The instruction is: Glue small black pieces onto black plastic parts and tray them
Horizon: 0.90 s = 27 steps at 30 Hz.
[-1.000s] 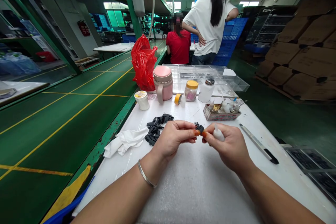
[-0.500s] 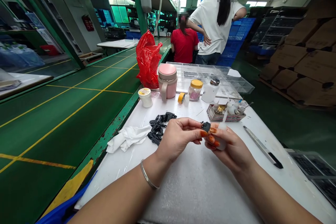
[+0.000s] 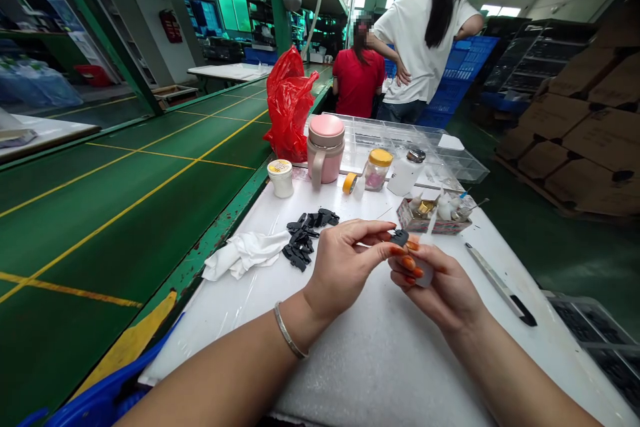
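Observation:
My left hand [image 3: 345,263] pinches a small black plastic part [image 3: 399,237] between thumb and fingertips above the white table [image 3: 360,360]. Touching it from the right, my right hand [image 3: 440,287] is curled around a small white squeeze bottle [image 3: 425,260], its nozzle pointing up beside the part. A pile of several similar black parts [image 3: 306,237] lies on the table just left of my hands. A crumpled white cloth [image 3: 245,252] sits further left.
Behind stand a pink mug [image 3: 325,149], a white jar [image 3: 281,177], a yellow-lidded jar [image 3: 378,169], a white dispenser bottle [image 3: 406,172], a tape roll [image 3: 349,183], a small box of bottles [image 3: 434,215], clear trays [image 3: 400,140] and a red bag [image 3: 289,103]. A knife [image 3: 500,283] lies right. Two people stand beyond; a green conveyor [image 3: 125,193] runs left.
The right hand has turned the squeeze bottle so that its nozzle points up beside the black part. Both hands stay together; the view has shifted slightly.

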Available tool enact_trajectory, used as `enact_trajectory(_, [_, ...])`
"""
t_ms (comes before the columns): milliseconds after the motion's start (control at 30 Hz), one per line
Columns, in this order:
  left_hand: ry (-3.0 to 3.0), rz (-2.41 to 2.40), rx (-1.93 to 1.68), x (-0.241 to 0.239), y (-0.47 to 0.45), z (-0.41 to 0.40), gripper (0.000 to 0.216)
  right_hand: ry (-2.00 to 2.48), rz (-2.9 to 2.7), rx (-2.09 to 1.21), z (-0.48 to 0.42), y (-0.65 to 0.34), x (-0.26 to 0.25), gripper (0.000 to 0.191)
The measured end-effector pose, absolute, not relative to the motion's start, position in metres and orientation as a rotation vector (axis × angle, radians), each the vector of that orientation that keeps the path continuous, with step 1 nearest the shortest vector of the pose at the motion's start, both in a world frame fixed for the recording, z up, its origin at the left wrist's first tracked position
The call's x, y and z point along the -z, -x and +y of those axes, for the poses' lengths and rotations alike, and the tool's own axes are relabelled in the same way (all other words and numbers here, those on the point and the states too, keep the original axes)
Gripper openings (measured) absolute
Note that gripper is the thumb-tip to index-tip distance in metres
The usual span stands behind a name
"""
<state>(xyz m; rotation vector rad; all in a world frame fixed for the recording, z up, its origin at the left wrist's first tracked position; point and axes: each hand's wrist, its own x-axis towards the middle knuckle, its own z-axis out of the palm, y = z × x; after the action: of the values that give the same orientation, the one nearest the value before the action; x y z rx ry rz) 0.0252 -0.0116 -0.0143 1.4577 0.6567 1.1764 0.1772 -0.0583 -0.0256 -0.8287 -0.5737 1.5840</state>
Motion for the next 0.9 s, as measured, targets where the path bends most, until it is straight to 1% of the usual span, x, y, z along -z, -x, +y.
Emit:
enact_trajectory(67, [-1.569,0.659,-1.262,0.0154,-0.0256,-0.0116,0.021,0.810,-0.568,-1.583,-0.0590,-0.1768,0.0264,0.009])
enact_trajectory(233, [-1.645,0.646,-1.346,0.0154,-0.0264,-0.0112,0.018,0.796,-0.597,-1.551,-0.0598,-0.1755,0.0283,0.008])
enact_trajectory(400, [-1.638,0.663,-1.323,0.0163,-0.0271,-0.0104,0.016,0.794,-0.628,-1.513,-0.0600,-0.1749,0.0286,0.006])
enact_trajectory(567, [-1.535,0.678,-1.230,0.0193,-0.0296,-0.0111,0.013,0.814,-0.672,-1.461,-0.0619,-0.1734,0.0257,0.010])
enact_trajectory(733, [-1.481,0.701,-1.217,0.0185,-0.0296,-0.0121,0.024,0.858,-0.704,-1.399,-0.0587,-0.1716,0.0247,0.010])
enact_trajectory(900, [-1.544,0.720,-1.275,0.0146,-0.0258,-0.0117,0.027,0.870,-0.784,-1.378,-0.0569,-0.1704,0.0255,0.012])
